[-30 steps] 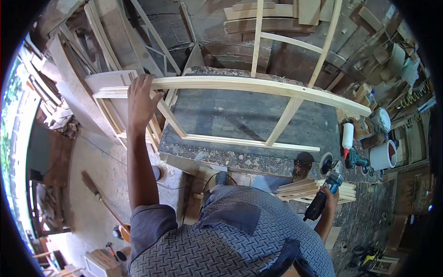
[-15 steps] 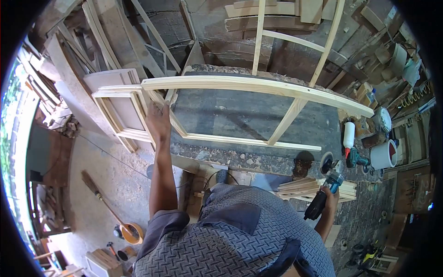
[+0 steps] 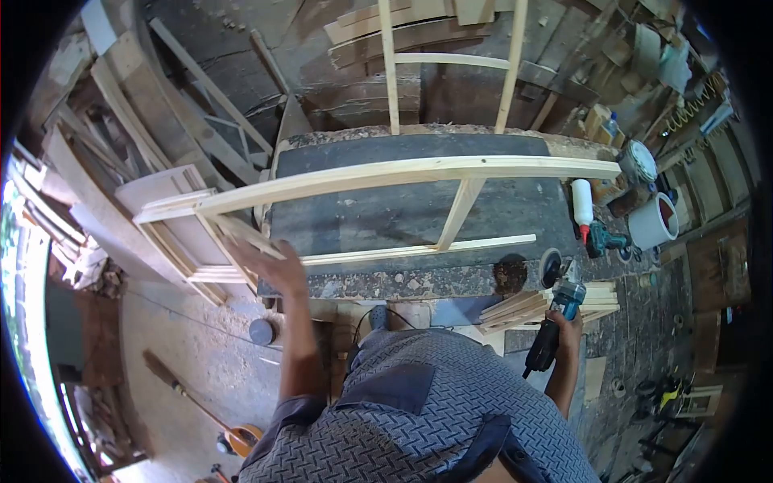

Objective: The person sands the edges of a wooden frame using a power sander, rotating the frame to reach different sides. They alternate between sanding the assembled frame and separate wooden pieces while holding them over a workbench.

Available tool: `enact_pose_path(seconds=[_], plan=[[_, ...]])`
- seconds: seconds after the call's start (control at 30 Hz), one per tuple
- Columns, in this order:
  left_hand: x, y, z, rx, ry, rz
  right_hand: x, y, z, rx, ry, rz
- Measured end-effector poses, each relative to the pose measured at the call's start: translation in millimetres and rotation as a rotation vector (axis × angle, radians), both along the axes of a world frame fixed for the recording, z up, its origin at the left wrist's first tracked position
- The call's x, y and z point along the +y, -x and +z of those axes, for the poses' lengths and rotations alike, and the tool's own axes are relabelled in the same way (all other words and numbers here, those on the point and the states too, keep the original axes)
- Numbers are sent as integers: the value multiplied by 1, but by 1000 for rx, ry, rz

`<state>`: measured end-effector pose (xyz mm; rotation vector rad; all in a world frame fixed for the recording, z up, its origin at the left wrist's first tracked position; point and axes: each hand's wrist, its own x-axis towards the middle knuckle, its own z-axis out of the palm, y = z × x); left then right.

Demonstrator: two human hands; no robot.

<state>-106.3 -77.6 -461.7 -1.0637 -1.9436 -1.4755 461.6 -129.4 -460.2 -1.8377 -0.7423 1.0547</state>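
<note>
A pale wooden frame (image 3: 346,179) with a curved long rail lies across the dark-topped workbench (image 3: 338,217), its panelled left part reaching past the bench's left end. My left hand (image 3: 278,264) is at the frame's slanting cross piece near that end, slightly blurred, fingers spread. Whether it touches the wood is hard to see. In my right hand (image 3: 566,324) is a blue and black angle grinder (image 3: 569,295), its round disc up beside the bench's front right corner. My fingers are wrapped round its body.
A white glue bottle (image 3: 582,201), a teal cordless tool (image 3: 605,240) and a white bucket (image 3: 654,222) stand at the right. Wood strips (image 3: 515,310) are stacked below the bench's front edge. A ladder-like frame (image 3: 451,60) stands behind. A broom (image 3: 181,390) lies on the floor at left.
The frame's left end has swung down towards me, with my left hand lower beside it. The view has shifted. My right hand still holds the grinder.
</note>
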Motion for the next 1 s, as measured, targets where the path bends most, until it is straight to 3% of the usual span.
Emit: enact_pose_path(seconds=[0.03,0.07,0.1,0.17,0.23,0.27,0.33,0.57,0.83,0.97,1.0], plan=[[7,-23,-2,30,-106,-119,-1,2,3,1,-5,-16],[13,-56,21,116,59,-326,-3,6,8,19,-1,-21],[28,-92,25,-89,42,-677,-5,8,12,34,8,-20],[55,-154,53,-343,194,-1100,-9,9,14,9,5,-21],[91,-198,62,-847,161,-1335,-13,11,15,-11,-7,-25],[103,-198,67,-844,156,-1343,-16,12,16,-24,-19,-26],[123,-196,71,-1135,280,-1618,-20,10,15,-35,-40,-38],[139,-194,26,-1031,461,-1666,-35,9,10,-27,-68,-48],[121,-195,6,-1011,598,-1543,-33,14,18,-9,-46,-58],[122,-191,-2,-925,577,-1577,-29,22,26,-2,-49,-41],[120,-189,-2,-951,412,-1573,-29,22,27,0,-41,-42]])
